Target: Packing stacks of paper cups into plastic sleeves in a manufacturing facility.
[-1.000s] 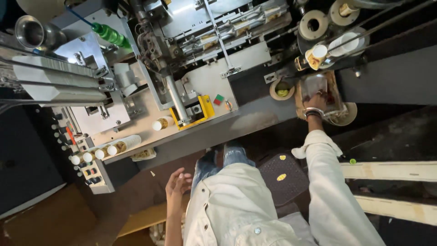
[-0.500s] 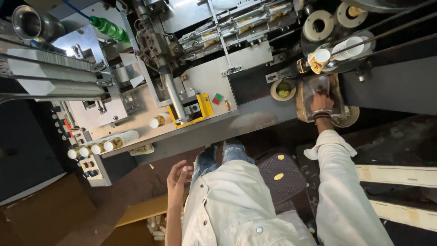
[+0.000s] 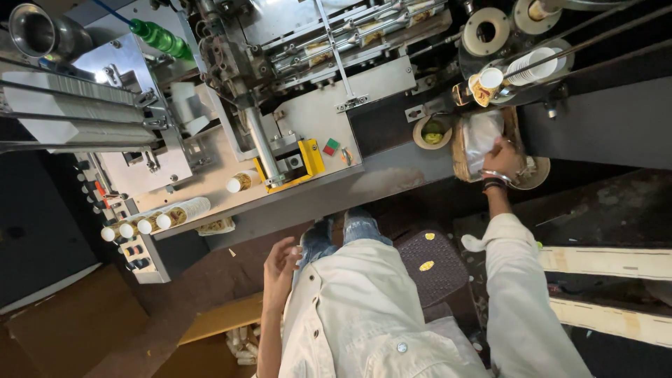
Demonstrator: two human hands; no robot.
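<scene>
My right hand (image 3: 501,158) stays closed on the white bag (image 3: 483,134) at two o'clock; my left hand (image 3: 280,263), loosely spread, has risen slightly.

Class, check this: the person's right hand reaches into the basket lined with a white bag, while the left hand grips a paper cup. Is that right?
Not quite. The head view shows the left hand empty, open beside the person's body, gripping no cup. The right hand does reach into the basket with the white bag.

Your right hand (image 3: 501,158) covers part of the clear plastic bag (image 3: 481,136) in the basket (image 3: 458,150), so you cannot tell what it grips. Your left hand (image 3: 280,269) shows only its back; its fingers are half hidden. The steel funnel (image 3: 31,31) is cut off at the top-left edge.
</scene>
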